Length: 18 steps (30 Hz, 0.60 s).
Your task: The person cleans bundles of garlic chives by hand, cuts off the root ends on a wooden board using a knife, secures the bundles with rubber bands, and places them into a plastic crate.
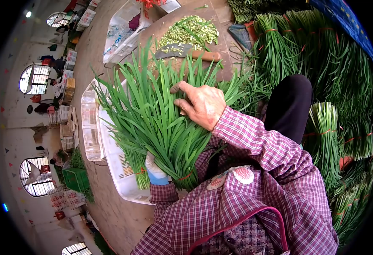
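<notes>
My left hand point(153, 169), in a pale glove with a blue cuff, grips the side of a large bundle of garlic chives point(156, 114). A red band ties the bundle near my lap, and its green leaves fan out away from me. Over the leaves is my right hand point(201, 104), bare, with thumb and forefinger stretched apart against them and the other fingers partly hidden. Beyond the leaf tips, a knife point(205, 55) with a wooden handle lies on a brown board point(227, 70), beside a heap of chopped stem ends point(190, 32).
A white plastic crate point(129, 187) stands under the bundle, holding another tied bunch point(139, 170). Another white crate point(122, 46) holds plastic bags. Several tied chive bunches point(322, 127) line my right, near a blue sheet point(352, 25). A green crate point(76, 179) stands far left.
</notes>
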Available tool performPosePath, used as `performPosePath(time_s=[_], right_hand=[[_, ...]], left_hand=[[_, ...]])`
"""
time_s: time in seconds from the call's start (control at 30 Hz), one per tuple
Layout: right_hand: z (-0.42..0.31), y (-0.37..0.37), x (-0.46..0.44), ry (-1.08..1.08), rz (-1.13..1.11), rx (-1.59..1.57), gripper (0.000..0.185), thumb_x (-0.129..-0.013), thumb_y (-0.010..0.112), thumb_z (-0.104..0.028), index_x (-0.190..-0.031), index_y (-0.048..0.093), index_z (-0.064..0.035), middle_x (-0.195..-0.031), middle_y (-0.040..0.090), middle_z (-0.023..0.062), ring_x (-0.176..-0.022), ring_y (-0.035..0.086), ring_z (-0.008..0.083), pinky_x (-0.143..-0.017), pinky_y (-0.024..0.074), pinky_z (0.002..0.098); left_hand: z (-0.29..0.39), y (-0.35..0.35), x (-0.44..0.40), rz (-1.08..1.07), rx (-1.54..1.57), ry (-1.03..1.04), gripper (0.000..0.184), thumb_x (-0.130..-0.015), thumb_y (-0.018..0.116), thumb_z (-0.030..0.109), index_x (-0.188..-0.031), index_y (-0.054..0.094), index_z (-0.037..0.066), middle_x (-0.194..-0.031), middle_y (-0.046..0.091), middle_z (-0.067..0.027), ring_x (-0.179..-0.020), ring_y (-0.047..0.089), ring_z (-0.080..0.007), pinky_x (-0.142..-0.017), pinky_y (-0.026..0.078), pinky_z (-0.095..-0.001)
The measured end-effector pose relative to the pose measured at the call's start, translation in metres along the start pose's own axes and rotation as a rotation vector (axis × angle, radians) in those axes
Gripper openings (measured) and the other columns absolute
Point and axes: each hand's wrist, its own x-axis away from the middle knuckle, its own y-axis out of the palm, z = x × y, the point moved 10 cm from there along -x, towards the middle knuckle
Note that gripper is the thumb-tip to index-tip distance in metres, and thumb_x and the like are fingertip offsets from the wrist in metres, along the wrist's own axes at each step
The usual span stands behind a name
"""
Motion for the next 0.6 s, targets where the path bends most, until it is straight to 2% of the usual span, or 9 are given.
performPosePath(time_s=[0.07,0.17,0.4,0.5,0.6], right_hand=[[-0.005,-0.003,0.000,0.000,-0.025,0.080,0.032,-0.084,0.062,-0.033,-0.108,0.057,-0.0120,-0.057,0.060,0.0094,-0.060,0.062,0.0326,-0.058,0.0467,0.0448],[-0.004,-0.002,-0.001,0.002,-0.001,0.020,0.038,-0.080,0.066,-0.038,-0.105,0.058,-0.0112,-0.057,0.058,0.0129,-0.060,0.060,0.0346,-0.058,0.0454,0.0462],[-0.008,0.001,-0.003,0.043,-0.061,-0.038,0.036,-0.079,0.068,-0.040,-0.097,0.061,-0.0093,-0.057,0.058,0.0126,-0.059,0.060,0.0345,-0.056,0.0444,0.0452],[-0.011,-0.004,-0.003,-0.014,0.037,-0.058,0.033,-0.079,0.068,-0.038,-0.093,0.062,-0.0080,-0.057,0.057,0.0124,-0.058,0.059,0.0344,-0.056,0.0442,0.0447],[-0.008,-0.004,-0.003,0.045,0.002,-0.090,0.029,-0.078,0.066,-0.036,-0.091,0.065,-0.0097,-0.060,0.061,0.0127,-0.065,0.063,0.0345,-0.062,0.0490,0.0456]], left_hand=[[-0.001,0.010,0.000,-0.056,0.022,-0.013,0.058,-0.083,0.069,0.027,-0.130,0.048,0.001,-0.129,0.054,-0.0160,-0.115,0.055,-0.0321,-0.100,0.044,-0.0518],[-0.001,0.010,0.001,0.044,-0.002,-0.002,0.060,-0.077,0.076,0.025,-0.128,0.051,0.003,-0.124,0.058,-0.0141,-0.112,0.057,-0.0313,-0.098,0.046,-0.0515],[0.000,0.000,0.001,0.064,-0.027,0.014,0.064,-0.077,0.077,0.025,-0.130,0.049,0.003,-0.127,0.056,-0.0145,-0.113,0.056,-0.0311,-0.098,0.046,-0.0507],[-0.001,0.001,0.000,0.060,-0.018,0.013,0.064,-0.077,0.076,0.025,-0.130,0.049,0.003,-0.127,0.055,-0.0141,-0.113,0.056,-0.0311,-0.099,0.045,-0.0504],[0.000,0.002,0.001,0.065,-0.024,0.021,0.064,-0.077,0.076,0.025,-0.130,0.049,0.003,-0.127,0.056,-0.0137,-0.114,0.056,-0.0311,-0.099,0.045,-0.0502]])
